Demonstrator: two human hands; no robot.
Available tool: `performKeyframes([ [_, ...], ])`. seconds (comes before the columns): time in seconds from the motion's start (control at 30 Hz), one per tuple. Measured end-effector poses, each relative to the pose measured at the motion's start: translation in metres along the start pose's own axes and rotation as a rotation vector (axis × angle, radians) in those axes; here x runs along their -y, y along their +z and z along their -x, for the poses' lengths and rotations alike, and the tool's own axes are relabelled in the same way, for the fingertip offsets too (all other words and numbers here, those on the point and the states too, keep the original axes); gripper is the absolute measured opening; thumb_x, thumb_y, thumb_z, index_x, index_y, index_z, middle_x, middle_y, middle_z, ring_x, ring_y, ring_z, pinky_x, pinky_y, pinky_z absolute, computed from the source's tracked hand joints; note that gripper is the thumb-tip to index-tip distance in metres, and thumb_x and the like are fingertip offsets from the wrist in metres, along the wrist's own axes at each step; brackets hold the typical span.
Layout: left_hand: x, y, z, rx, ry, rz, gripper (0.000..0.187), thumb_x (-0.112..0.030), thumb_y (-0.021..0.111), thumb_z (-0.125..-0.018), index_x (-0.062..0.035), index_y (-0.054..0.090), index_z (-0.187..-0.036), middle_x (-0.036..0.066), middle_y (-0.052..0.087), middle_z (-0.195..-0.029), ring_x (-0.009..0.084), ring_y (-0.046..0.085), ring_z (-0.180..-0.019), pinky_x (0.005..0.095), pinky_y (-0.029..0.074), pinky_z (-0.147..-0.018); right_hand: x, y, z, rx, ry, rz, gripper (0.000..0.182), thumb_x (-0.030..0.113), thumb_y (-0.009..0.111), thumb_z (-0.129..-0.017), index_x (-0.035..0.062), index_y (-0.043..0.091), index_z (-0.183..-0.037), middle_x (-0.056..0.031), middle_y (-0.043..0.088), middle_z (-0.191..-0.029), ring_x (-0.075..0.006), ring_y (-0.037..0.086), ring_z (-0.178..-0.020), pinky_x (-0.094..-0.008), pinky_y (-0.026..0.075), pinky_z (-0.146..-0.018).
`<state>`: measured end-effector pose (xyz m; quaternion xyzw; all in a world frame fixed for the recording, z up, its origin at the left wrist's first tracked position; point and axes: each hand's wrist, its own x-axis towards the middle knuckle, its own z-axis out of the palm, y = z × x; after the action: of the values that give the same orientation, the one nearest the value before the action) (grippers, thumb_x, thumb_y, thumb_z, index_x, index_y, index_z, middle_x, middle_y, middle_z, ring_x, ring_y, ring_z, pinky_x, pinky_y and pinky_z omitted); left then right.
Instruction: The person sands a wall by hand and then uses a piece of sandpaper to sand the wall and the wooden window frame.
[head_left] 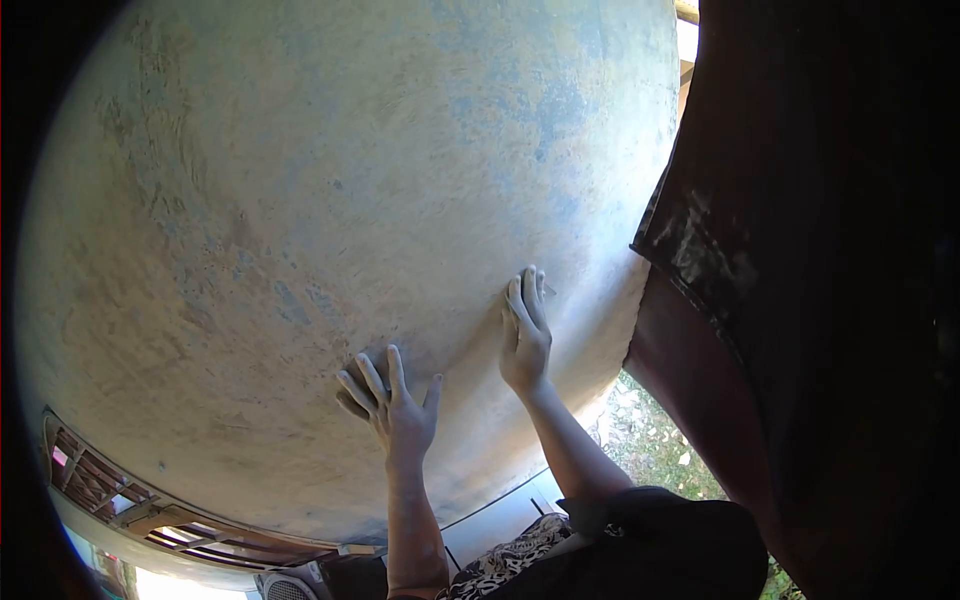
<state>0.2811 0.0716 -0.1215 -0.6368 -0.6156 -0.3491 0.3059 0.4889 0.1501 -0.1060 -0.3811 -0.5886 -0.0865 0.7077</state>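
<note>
Wall: we have the patchy wall [350, 230] right before us, filling most of the view, both hands against it.
Left hand: our left hand [402, 408] lies spread, thumb out, clasping nothing we can see.
Right hand: our right hand [527, 345] keeps its fingers together; a thin edge [549, 291] shows beside the fingertips, but we cannot tell whether we grip it.
Handling: we judge the wall stiff and immovable, its powdery skin perhaps slippery, its coating liable to flake.
Hold: it offers no grip here, so flat palms and finger pads seem best.
Surface: we see dull grey-beige with bluish patches [555, 105] and rough, scarred streaks.
Room: a slatted opening [130, 490] sits lower left; a dark reddish panel [700, 400] stands at right, near stony, grassy ground [645, 415].
</note>
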Motion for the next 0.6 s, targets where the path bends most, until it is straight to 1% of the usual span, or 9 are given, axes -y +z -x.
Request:
performKeyframes([
  [0.1,-0.001,-0.001,-0.001,0.003,-0.013,0.032,0.101,-0.054,0.082,-0.085,-0.0161,0.036,-0.166,0.026,0.013,-0.174,0.0577,-0.002,-0.158,0.0793,0.002,-0.119,-0.043,-0.024,0.009,-0.027,0.096,-0.003,0.04,0.01,0.051,-0.11,-0.0037,0.056,-0.148,-0.026,0.042,-0.163,-0.0419,0.032,-0.155,-0.0459,0.031,-0.127],
  [0.17,-0.002,-0.003,0.0,0.015,-0.031,0.066,0.099,-0.054,0.084,-0.082,-0.019,0.041,-0.164,0.025,0.016,-0.174,0.0588,0.0,-0.158,0.0816,0.004,-0.117,-0.073,-0.04,-0.004,-0.158,0.327,0.049,0.04,0.011,0.051,-0.111,-0.003,0.056,-0.149,-0.025,0.043,-0.163,-0.0385,0.033,-0.156,-0.042,0.03,-0.128],
  [0.2,-0.004,-0.004,-0.001,0.01,-0.031,0.074,0.101,-0.053,0.085,-0.081,-0.0184,0.04,-0.164,0.025,0.015,-0.174,0.0594,0.0,-0.158,0.0826,0.004,-0.116,-0.081,-0.048,-0.012,-0.153,0.331,0.054,0.04,0.011,0.051,-0.111,-0.003,0.056,-0.149,-0.025,0.043,-0.163,-0.0385,0.033,-0.156,-0.042,0.03,-0.128],
  [0.27,-0.006,-0.004,0.0,0.002,-0.033,0.085,0.103,-0.053,0.086,-0.08,-0.0177,0.039,-0.165,0.026,0.014,-0.174,0.06,-0.001,-0.157,0.0836,0.003,-0.116,-0.09,-0.057,-0.029,-0.231,0.557,-0.093,0.041,0.008,0.05,-0.111,-0.0032,0.054,-0.149,-0.025,0.04,-0.164,-0.0347,0.031,-0.157,-0.0385,0.027,-0.129],
  [0.3,-0.008,-0.002,0.0,0.024,-0.03,0.061,0.109,-0.055,0.084,-0.082,-0.0157,0.029,-0.167,0.028,0.008,-0.174,0.0595,-0.006,-0.157,0.0822,0.0,-0.116,-0.078,-0.055,-0.037,-0.244,0.61,-0.148,0.04,0.005,0.047,-0.111,-0.0054,0.053,-0.149,-0.0255,0.036,-0.165,-0.032,0.028,-0.159,-0.036,0.026,-0.129],
  [0.33,-0.01,0.0,-0.001,0.044,-0.027,0.036,0.115,-0.057,0.082,-0.084,-0.0136,0.02,-0.17,0.03,0.001,-0.174,0.059,-0.01,-0.157,0.0809,-0.004,-0.116,-0.062,-0.049,-0.042,-0.244,0.605,-0.149,0.04,0.005,0.047,-0.111,-0.0054,0.053,-0.149,-0.0255,0.036,-0.165,-0.032,0.028,-0.159,-0.036,0.026,-0.129],
  [0.4,-0.012,0.005,0.002,0.049,-0.019,0.048,0.116,-0.057,0.082,-0.083,-0.0134,0.019,-0.17,0.031,-0.002,-0.174,0.0598,-0.012,-0.157,0.0819,-0.005,-0.115,-0.028,-0.03,-0.043,-0.203,0.464,-0.347,0.041,0.003,0.05,-0.109,-0.0045,0.055,-0.149,-0.0256,0.034,-0.167,-0.0349,0.025,-0.16,-0.0396,0.026,-0.129],
  [0.53,-0.026,0.008,0.003,0.15,-0.081,0.05,0.117,-0.056,0.084,-0.083,-0.0138,0.019,-0.17,0.031,-0.005,-0.174,0.0621,-0.015,-0.155,0.0836,-0.006,-0.114,0.028,-0.018,-0.009,0.152,0.049,-0.195,0.049,-0.002,0.057,-0.102,0.0037,0.057,-0.151,-0.0258,0.031,-0.168,-0.0413,0.021,-0.16,-0.045,0.019,-0.13],
  [0.6,-0.027,0.009,0.007,0.155,-0.055,0.086,0.117,-0.054,0.084,-0.082,-0.0157,0.019,-0.171,0.032,-0.005,-0.173,0.0626,-0.015,-0.154,0.084,-0.005,-0.114,-0.009,-0.025,0.02,0.263,-0.005,-0.172,0.05,-0.005,0.055,-0.102,0.0039,0.057,-0.151,-0.0251,0.03,-0.169,-0.0391,0.023,-0.16,-0.0442,0.019,-0.13],
])
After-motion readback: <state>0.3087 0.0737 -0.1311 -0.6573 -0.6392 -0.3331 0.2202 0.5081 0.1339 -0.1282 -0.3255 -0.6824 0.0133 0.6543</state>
